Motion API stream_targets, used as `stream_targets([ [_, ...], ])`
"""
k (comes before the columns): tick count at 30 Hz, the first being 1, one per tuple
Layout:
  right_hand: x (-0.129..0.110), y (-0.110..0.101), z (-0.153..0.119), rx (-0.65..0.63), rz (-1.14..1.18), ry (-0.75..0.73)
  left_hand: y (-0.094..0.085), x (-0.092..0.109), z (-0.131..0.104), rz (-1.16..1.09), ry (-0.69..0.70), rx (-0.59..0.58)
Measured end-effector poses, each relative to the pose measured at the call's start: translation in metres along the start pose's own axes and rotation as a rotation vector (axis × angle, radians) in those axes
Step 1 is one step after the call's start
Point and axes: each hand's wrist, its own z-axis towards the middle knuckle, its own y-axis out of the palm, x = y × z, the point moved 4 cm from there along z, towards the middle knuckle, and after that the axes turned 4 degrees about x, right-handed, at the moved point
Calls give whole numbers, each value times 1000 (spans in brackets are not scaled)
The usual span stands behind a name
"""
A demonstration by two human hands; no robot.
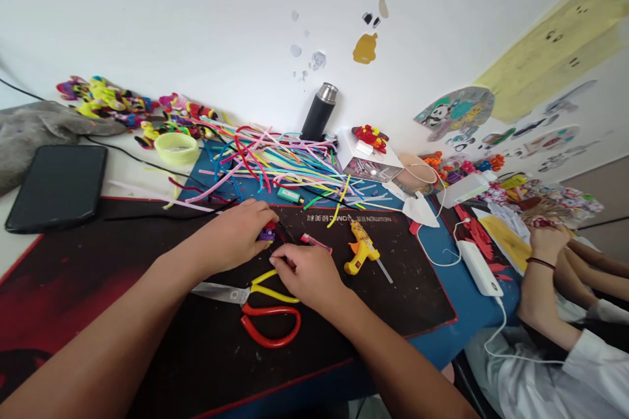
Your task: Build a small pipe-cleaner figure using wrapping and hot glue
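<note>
My left hand (236, 234) is closed round a small purple pipe-cleaner piece (266, 234), with some red and yellow on it and most of it hidden by the fingers. Close beside it, my right hand (312, 275) has thumb and forefinger pinched together; what lies between them is too small to tell. Scissors (246, 294) with one yellow and one red handle lie partly open below my hands. A pink tube-like item (316, 243) rests just beyond my right hand, and a yellow glue gun (362, 249) with a clear glue stick lies to its right.
A heap of coloured pipe cleaners (289, 167) spreads along the back, before a black thermos (319, 111). At left are a dark tablet (57, 186), a yellow-green bowl (177, 148) and pipe-cleaner figures (105, 95). A white power strip (480, 268) with cables lies right, near another person's arm (545, 288).
</note>
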Motion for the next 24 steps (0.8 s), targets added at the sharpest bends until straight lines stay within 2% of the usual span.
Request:
stream_targets([
  [7, 0, -4, -1, 16, 33, -24, -7, 1, 1, -38, -29, 48],
  [14, 3, -2, -5, 33, 125, -2, -14, 1, 3, -115, 19, 177],
  [20, 0, -4, -4, 7, 94, 23, -17, 1, 3, -109, 26, 197],
  [24, 4, -3, -6, 34, 175, 45, -16, -2, 3, -108, 26, 194],
])
